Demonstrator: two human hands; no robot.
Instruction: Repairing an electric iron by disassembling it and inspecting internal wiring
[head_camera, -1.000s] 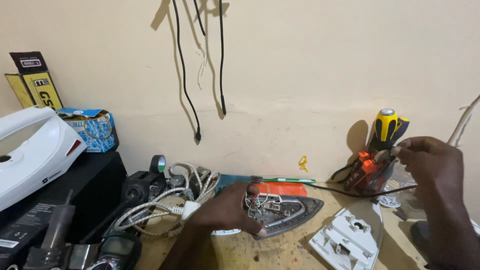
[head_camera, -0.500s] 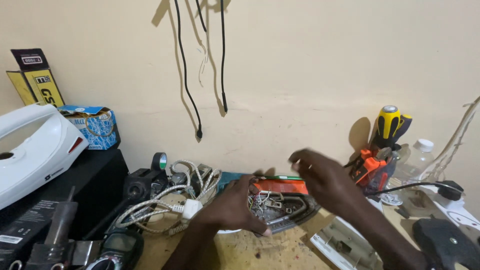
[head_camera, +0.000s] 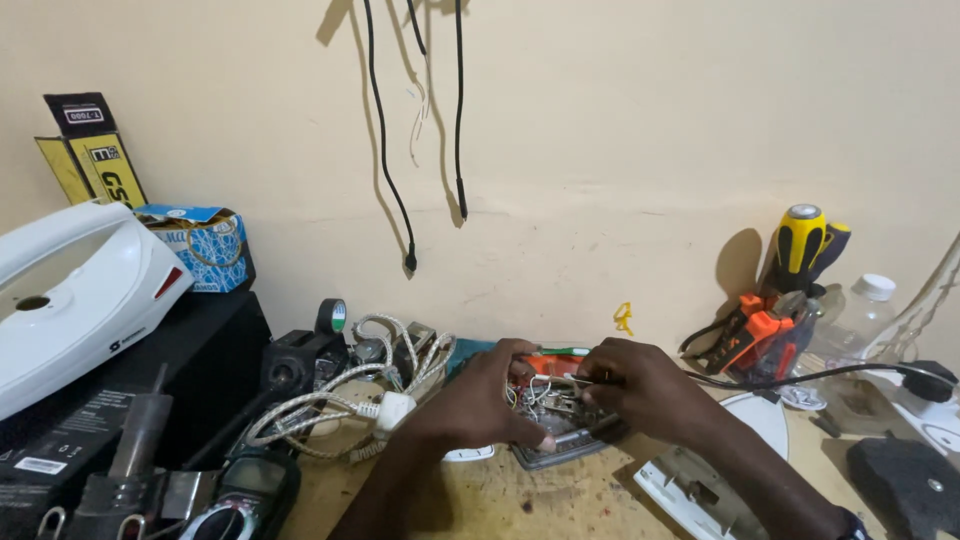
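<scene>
In the lower centre of the frame both hands meet over an opened iron base that lies on the wooden table. The left hand closes around the left edge of this base, thumb under the rim, and holds it in place. The right hand comes from the right; its fingertips pinch narrowly at something thin among the small wires inside the base — whether it is a tool or a wire I cannot tell.

An orange part shows between the two hands, at the far side of the base. Left of the hands lies a coiled braided cord with a white plug. At the right, near the wall, a yellow-and-black screwdriver stands above orange-handled pliers — a clear plastic bottle is just beside them. In the upper left a white iron cover rests on a black box.
</scene>
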